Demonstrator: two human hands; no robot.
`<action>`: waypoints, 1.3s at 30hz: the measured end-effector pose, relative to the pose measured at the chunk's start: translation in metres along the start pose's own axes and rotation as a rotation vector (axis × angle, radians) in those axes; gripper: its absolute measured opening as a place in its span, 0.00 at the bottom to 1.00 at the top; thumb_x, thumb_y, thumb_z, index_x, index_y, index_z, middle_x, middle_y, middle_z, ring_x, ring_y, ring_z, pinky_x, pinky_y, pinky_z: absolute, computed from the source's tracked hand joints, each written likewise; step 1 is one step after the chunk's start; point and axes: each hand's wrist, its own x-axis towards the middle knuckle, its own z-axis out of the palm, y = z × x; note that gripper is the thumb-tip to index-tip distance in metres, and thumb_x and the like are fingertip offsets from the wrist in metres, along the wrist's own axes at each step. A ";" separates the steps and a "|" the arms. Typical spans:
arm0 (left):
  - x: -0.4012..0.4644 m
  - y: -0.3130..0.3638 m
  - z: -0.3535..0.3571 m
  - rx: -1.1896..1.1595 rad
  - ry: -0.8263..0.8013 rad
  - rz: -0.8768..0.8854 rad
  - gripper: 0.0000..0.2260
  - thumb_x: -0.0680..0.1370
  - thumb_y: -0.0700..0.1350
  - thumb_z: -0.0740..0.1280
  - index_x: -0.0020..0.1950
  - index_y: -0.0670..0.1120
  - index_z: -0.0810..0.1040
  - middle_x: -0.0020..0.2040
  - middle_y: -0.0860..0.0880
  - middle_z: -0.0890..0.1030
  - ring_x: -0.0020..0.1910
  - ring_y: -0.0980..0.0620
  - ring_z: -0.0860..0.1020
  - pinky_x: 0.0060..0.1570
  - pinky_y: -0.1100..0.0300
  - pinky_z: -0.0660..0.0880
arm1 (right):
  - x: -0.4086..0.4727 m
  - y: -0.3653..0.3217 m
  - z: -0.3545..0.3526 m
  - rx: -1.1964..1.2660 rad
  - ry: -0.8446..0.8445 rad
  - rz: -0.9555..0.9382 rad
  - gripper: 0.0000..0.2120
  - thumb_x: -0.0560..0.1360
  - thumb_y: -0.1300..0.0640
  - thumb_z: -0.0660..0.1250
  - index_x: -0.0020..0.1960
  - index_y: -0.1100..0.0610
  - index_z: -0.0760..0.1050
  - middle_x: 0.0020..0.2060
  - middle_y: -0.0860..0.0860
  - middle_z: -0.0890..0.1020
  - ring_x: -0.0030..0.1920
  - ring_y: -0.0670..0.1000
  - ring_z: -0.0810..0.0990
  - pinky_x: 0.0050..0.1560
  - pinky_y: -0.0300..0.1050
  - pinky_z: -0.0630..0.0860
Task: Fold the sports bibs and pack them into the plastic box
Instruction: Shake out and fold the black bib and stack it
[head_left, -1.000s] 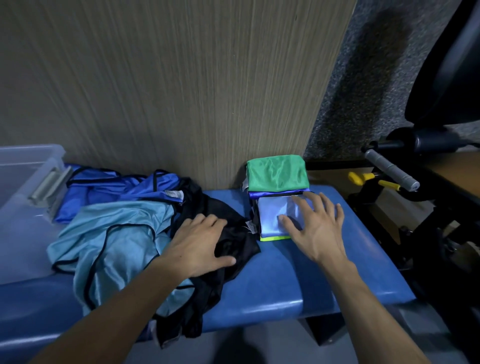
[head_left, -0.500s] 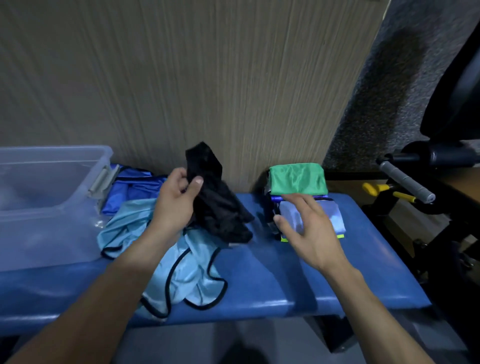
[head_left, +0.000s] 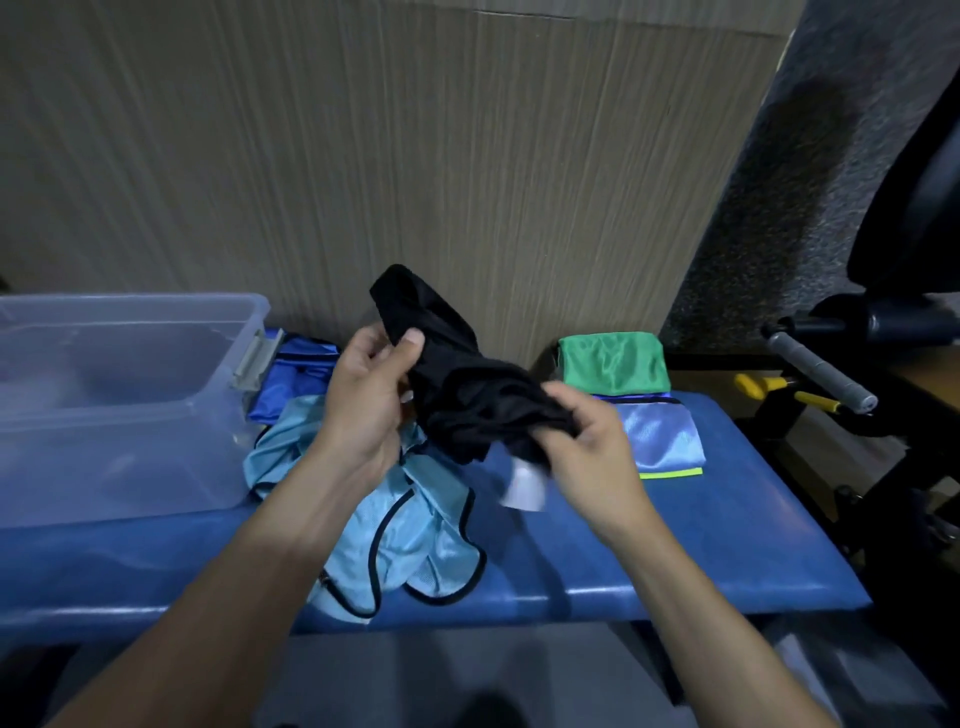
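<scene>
Both hands now grip the black bib (head_left: 462, 395) in the air over the bench (head_left: 675, 545); the left hand (head_left: 363, 405) pinches an upper edge between thumb and fingers, and the right hand (head_left: 587, 447), which a moment ago lay flat on the folded pile, has come across to clutch the lower bunch, a white tag (head_left: 524, 488) hanging beneath it; the bib, lying crumpled on the bench 1 second ago, is lifted clear and still bunched, so I judge this to be the start of its fold: finding the edges and shaking it flat.

Largest of the rest, the plastic box (head_left: 119, 405) sits at the left end of the bench and looks to hold no bibs yet; the light blue bib (head_left: 405, 545) sprawls unfolded under the hands, a darker blue bib (head_left: 296, 374) behind it beside the box; the folded stack, a green bib (head_left: 613, 364) and a pale blue one (head_left: 665, 441), rests at the right; packing seems well off, with 3 bibs unfolded.
</scene>
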 end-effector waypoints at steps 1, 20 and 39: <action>0.000 0.002 -0.003 0.029 0.012 0.022 0.02 0.81 0.42 0.69 0.53 0.47 0.77 0.49 0.49 0.85 0.47 0.53 0.84 0.48 0.57 0.80 | 0.000 -0.007 -0.002 0.066 0.033 0.020 0.13 0.74 0.72 0.65 0.44 0.55 0.82 0.37 0.49 0.81 0.40 0.46 0.76 0.44 0.45 0.77; -0.029 -0.005 -0.009 0.724 -0.444 0.188 0.15 0.74 0.49 0.76 0.58 0.51 0.78 0.54 0.53 0.83 0.54 0.56 0.81 0.53 0.58 0.78 | -0.004 -0.020 -0.015 0.193 0.115 0.186 0.11 0.77 0.73 0.64 0.49 0.61 0.82 0.43 0.55 0.83 0.46 0.51 0.79 0.43 0.40 0.78; -0.012 0.028 -0.039 -0.036 -0.113 -0.080 0.12 0.85 0.46 0.61 0.57 0.41 0.81 0.54 0.43 0.85 0.54 0.49 0.83 0.58 0.57 0.80 | -0.008 -0.015 -0.039 -0.075 0.157 0.254 0.27 0.73 0.79 0.54 0.57 0.55 0.81 0.48 0.61 0.83 0.33 0.54 0.77 0.29 0.47 0.79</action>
